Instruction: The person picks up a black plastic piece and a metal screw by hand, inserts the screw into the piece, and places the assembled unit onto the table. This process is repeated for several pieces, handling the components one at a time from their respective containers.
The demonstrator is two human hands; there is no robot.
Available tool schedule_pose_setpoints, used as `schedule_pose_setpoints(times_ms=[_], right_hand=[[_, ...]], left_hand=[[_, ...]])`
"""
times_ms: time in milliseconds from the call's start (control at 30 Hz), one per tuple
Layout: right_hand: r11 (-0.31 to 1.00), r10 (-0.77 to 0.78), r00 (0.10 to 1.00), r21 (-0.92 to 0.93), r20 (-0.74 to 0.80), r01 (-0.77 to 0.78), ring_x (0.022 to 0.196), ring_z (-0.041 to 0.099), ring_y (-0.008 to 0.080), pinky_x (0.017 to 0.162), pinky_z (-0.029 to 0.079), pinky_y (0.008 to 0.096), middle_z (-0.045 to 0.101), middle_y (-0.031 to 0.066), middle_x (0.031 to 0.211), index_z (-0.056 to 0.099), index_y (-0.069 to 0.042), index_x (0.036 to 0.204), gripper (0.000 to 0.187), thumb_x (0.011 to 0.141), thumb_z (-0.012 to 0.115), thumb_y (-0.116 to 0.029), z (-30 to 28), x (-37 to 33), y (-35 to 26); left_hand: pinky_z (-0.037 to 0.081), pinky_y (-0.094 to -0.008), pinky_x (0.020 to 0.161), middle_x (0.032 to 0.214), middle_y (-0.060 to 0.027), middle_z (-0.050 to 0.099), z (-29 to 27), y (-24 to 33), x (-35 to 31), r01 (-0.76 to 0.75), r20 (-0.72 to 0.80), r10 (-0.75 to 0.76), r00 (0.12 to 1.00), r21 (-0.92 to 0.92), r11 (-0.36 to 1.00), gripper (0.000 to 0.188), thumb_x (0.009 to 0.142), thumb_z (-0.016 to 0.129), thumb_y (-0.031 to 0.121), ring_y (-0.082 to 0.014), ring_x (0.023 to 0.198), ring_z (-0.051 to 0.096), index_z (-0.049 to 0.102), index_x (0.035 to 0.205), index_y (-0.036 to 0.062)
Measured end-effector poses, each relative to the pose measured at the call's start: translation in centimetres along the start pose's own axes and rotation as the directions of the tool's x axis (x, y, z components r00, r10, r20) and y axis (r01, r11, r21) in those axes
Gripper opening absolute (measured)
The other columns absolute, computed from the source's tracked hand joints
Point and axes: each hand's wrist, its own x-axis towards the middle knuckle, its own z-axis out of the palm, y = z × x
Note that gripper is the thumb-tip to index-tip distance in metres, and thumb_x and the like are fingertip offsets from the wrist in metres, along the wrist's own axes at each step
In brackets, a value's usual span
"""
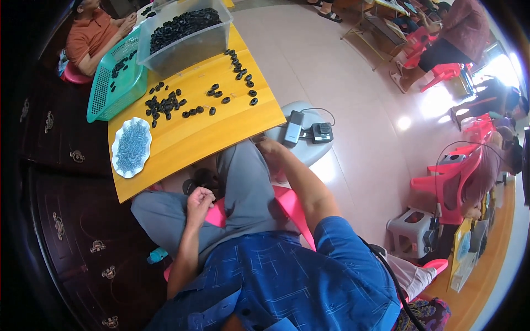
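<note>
My left hand (200, 205) rests over my left thigh, its fingers curled together. Whether anything small is in them does not show. Beside my right knee, at the near edge of the yellow table (221, 129), is my right hand (267, 145); its fingers are mostly hidden. On the tabletop lie small black ring-shaped parts (165, 105), in a loose heap at the left. More black parts (249, 84) form a line along the right side. A white scalloped plate (114, 161) at the near left corner holds a pile of small silvery pieces (132, 146).
A clear bin (185, 59) full of black parts stands at the back, beside a green basket (99, 105). A grey stool (314, 157) carries a power bank (293, 128) and a small black device (322, 132). Dark drawers (66, 220) line the left. Other people sit nearby.
</note>
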Motion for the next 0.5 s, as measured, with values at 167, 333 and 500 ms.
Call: schedule_pose_setpoints(times_ms=[167,333,500], right_hand=[[0.958,-0.041,0.997,0.281,-0.064,0.058,0.080,0.066,0.0213,0.067,0.055,0.0369,0.071,0.0139,0.099,0.068,0.000,0.115,0.032,0.085,0.068,-0.008,-4.9,6.7,11.6],[0.999,-0.025,0.991,0.034,-0.135,0.030,0.087,0.065,0.0223,0.074,0.053,0.0408,0.071,0.0109,0.098,0.072,-0.002,0.097,0.028,0.089,0.058,-0.025,-2.3,7.6,9.4],[0.967,-0.104,0.956,-0.253,-0.273,0.033,0.087,0.064,0.0217,0.073,0.053,0.0401,0.071,0.0102,0.097,0.072,-0.003,0.096,0.026,0.089,0.057,-0.023,-4.3,6.6,9.9]], left_hand=[[0.049,-0.0226,0.061,0.080,-0.0028,0.062,3.5,2.1,2.7,-0.042,0.149,0.041,0.988,0.002,0.999,0.002,0.089,0.060,0.002,-0.0093,0.066,0.058,0.060,0.090,0.0036],[0.044,-0.0219,0.059,0.078,-0.0031,0.062,0.9,0.5,0.7,-0.015,0.055,0.016,0.998,-0.014,1.000,0.001,0.090,0.060,0.004,-0.0090,0.062,0.055,0.059,0.090,0.0042],[0.047,-0.0220,0.059,0.077,-0.0032,0.062,1.3,0.5,1.0,-0.021,0.066,0.022,0.998,-0.021,1.000,0.004,0.087,0.060,0.000,-0.0080,0.061,0.055,0.058,0.089,0.0032]])
